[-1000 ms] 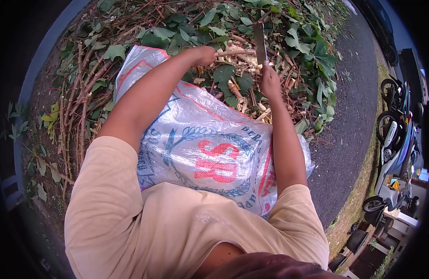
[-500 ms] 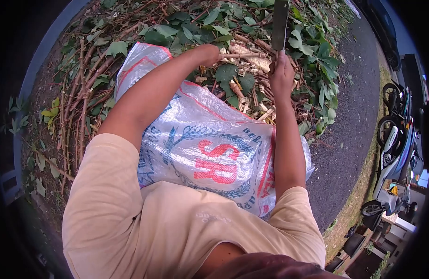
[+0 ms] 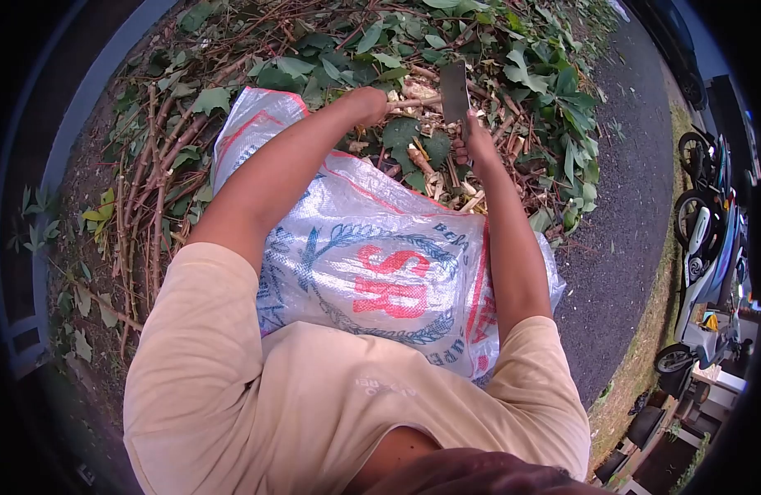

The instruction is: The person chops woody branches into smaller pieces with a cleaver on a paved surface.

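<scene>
— What is seen across the middle of the frame?

— A woven plastic sack (image 3: 372, 256), white with red and blue print, is spread over the lap, from the centre toward the upper left. Beyond it, a heap of cut branches and green leaves (image 3: 512, 74) is piled along the top of the frame.

— And what is held?

— A pale stick (image 3: 413, 102) is gripped at one end by the left hand (image 3: 366, 104), fingers closed around it, at upper centre. Its long axis is laid roughly level, pointing toward the right of the frame. A cleaver (image 3: 455, 92) is clasped by its handle in the right hand (image 3: 477, 145), fingers wrapped shut; the blade is stood upright, pointing to the top of the frame, with its lower part met by the stick's free end.

— What is found around them?

— Wood chips (image 3: 446, 186) are scattered just below the hands, on the sack's far edge and among the leaves.

— And the ground?

— Bare soil is seen at the left, a paved path (image 3: 624, 206) at the right, with parked motorcycles (image 3: 711, 239) at the far right edge.
</scene>
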{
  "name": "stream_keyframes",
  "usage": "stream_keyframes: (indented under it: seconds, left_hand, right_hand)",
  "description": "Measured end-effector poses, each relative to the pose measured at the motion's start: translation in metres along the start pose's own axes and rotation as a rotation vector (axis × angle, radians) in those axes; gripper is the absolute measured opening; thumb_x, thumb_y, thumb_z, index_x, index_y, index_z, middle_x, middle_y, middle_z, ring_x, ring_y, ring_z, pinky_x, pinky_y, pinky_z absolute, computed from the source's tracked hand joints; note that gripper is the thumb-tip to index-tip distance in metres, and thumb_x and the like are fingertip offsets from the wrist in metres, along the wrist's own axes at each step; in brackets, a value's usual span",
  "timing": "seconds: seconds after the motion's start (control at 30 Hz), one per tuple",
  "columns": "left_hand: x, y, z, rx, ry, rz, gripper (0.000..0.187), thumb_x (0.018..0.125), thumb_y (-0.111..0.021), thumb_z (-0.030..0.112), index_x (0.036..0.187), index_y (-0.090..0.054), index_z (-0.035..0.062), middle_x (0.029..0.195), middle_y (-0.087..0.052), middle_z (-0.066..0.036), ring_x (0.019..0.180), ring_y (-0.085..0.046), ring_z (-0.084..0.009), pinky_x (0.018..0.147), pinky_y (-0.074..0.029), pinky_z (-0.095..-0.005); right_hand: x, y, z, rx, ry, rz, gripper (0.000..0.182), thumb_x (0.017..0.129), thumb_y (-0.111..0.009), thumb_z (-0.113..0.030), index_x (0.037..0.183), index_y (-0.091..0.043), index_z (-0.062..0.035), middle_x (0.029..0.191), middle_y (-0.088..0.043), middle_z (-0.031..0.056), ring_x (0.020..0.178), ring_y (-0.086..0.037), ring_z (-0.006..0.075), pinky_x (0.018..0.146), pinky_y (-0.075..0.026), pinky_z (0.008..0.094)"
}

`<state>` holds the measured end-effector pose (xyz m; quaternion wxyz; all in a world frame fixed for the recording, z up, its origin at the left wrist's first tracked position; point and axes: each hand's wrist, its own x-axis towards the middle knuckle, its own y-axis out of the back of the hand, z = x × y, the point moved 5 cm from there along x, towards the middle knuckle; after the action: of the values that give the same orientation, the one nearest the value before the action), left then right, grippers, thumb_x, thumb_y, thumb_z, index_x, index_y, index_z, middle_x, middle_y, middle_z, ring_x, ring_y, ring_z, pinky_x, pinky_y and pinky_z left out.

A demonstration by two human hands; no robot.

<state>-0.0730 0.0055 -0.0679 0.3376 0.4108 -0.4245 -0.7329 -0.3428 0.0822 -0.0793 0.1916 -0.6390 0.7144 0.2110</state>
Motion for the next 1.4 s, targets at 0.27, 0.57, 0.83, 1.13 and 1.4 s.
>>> stream_keyframes:
  seconds: [0.27,0.57,0.83,1.13,1.4]
  left_hand:
    - [0.004,-0.002,0.004,0.145,-0.137,-0.133,0.057,0.108,-0.049,0.048,0.106,-0.074,-0.0027,0.098,-0.074,-0.025,0.093,-0.071,-0.0436,0.084,-0.055,-0.0518]
    - [0.014,-0.008,-0.01,0.032,-0.081,-0.002,0.062,0.107,-0.048,0.051,0.099,-0.074,-0.0057,0.1,-0.073,-0.027,0.091,-0.07,-0.0445,0.084,-0.054,-0.0518]
    - [0.013,-0.007,-0.005,0.057,-0.104,-0.101,0.063,0.107,-0.049,0.052,0.103,-0.074,-0.0057,0.101,-0.074,-0.027,0.095,-0.071,-0.043,0.086,-0.053,-0.0515]
    - [0.011,-0.011,-0.005,0.016,-0.069,-0.085,0.064,0.108,-0.046,0.052,0.108,-0.073,-0.0063,0.107,-0.072,-0.028,0.102,-0.07,-0.0429,0.092,-0.053,-0.0505]
    - [0.008,0.008,-0.01,-0.061,-0.068,-0.1,0.065,0.105,-0.051,0.055,0.098,-0.076,-0.0053,0.102,-0.073,-0.027,0.096,-0.071,-0.0413,0.088,-0.053,-0.0521]
  right_hand:
    - [-0.082,-0.008,-0.103,0.103,0.773,0.122,0.051,0.112,-0.039,-0.052,0.091,-0.052,-0.0065,0.066,-0.049,0.0033,0.053,-0.047,0.0114,0.05,-0.037,0.0285]
    - [0.003,-0.005,-0.001,-0.242,0.139,-0.033,0.059,0.106,-0.046,-0.062,0.081,-0.051,-0.0097,0.066,-0.049,0.0017,0.049,-0.043,0.0137,0.045,-0.035,0.032]
    - [-0.059,-0.001,-0.071,0.114,0.232,0.059,0.051,0.107,-0.044,-0.062,0.1,-0.049,-0.011,0.066,-0.041,-0.0011,0.049,-0.037,0.0091,0.046,-0.029,0.0255]
    - [0.015,0.0,0.011,-0.689,0.514,0.118,0.064,0.11,-0.041,-0.058,0.093,-0.057,0.0014,0.065,-0.052,0.0124,0.062,-0.057,0.024,0.06,-0.046,0.0412]
    - [-0.008,-0.002,0.0,0.046,-0.002,-0.061,0.059,0.107,-0.041,-0.064,0.09,-0.053,-0.0087,0.065,-0.048,0.0003,0.047,-0.041,0.0117,0.043,-0.034,0.0285]
